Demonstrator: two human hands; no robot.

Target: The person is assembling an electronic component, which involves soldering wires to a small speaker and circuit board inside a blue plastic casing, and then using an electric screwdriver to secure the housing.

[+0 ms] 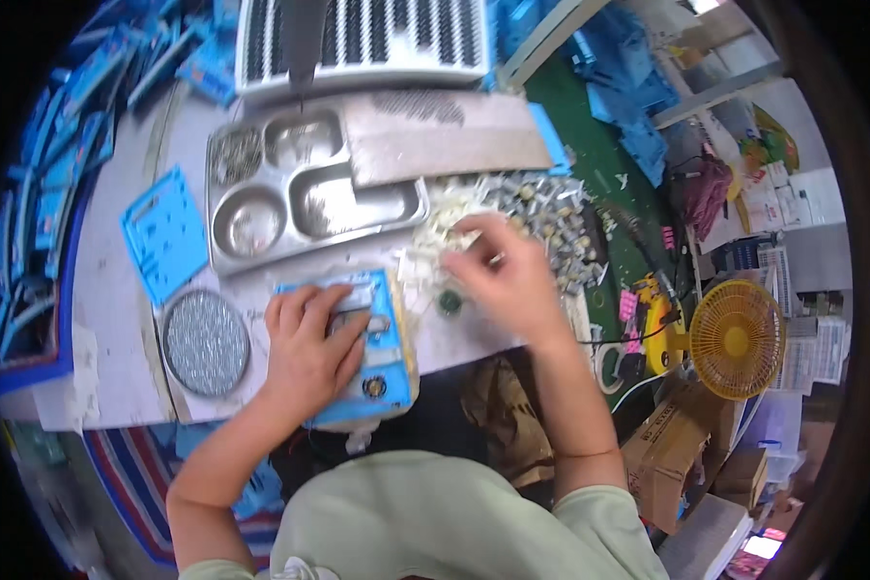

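My left hand lies over a blue plastic casing at the table's front edge, its fingers bent and pressing on it. Grey metal-looking pieces and a small round part show in the casing by my fingers. My right hand hovers at the near side of a heap of small white plastic parts. Its thumb and index finger curve toward each other, but motion blurs the tips, and anything between them is too smeared to make out. Beside the white heap lie many small grey metallic parts.
A steel compartment tray holds small metal pieces, with cardboard overlapping it. Left are a round grey dish and a flat blue panel. A green round piece lies near my right wrist. A yellow fan stands right.
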